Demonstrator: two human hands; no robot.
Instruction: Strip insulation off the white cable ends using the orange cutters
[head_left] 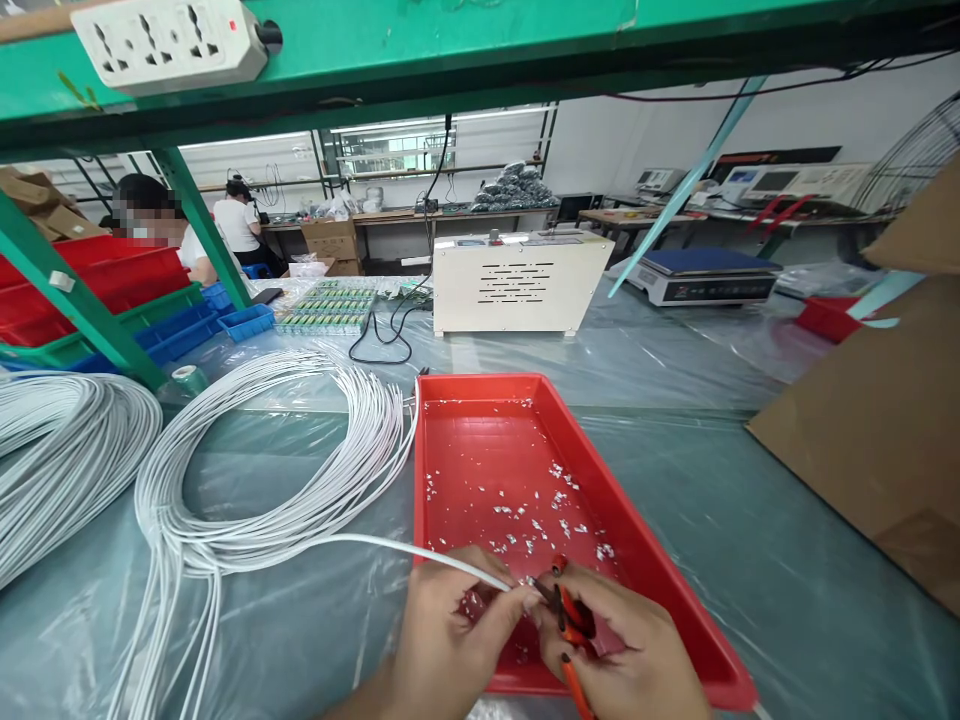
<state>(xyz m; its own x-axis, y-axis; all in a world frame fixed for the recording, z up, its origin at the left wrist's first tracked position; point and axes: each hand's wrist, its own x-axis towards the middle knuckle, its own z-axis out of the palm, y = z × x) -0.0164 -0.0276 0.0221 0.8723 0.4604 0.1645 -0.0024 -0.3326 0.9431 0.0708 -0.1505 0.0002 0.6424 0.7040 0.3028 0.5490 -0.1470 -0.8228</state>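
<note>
My left hand (pixel 457 630) pinches a white cable (pixel 420 548) near its end, over the near part of a red tray (pixel 637 510). My right hand (pixel 622 640) is closed round orange-handled cutting pliers (pixel 574 615), whose dark jaws meet the cable's tip beside my left thumb. Fingers partly hide the jaws and the cable end. Small white scraps (pixel 536 525) lie scattered on the tray floor. From my left hand the cable runs back to a large coil of white cable (pixel 277 525) left of the tray.
Another white coil (pixel 67 460) lies at far left. Behind the tray stand a cream metal box (pixel 521 290), a scale (pixel 697 278) and a stack of green boards (pixel 326 306). Cardboard (pixel 877 420) edges the right side. A green shelf beam (pixel 450 50) crosses overhead. Two people sit farther back.
</note>
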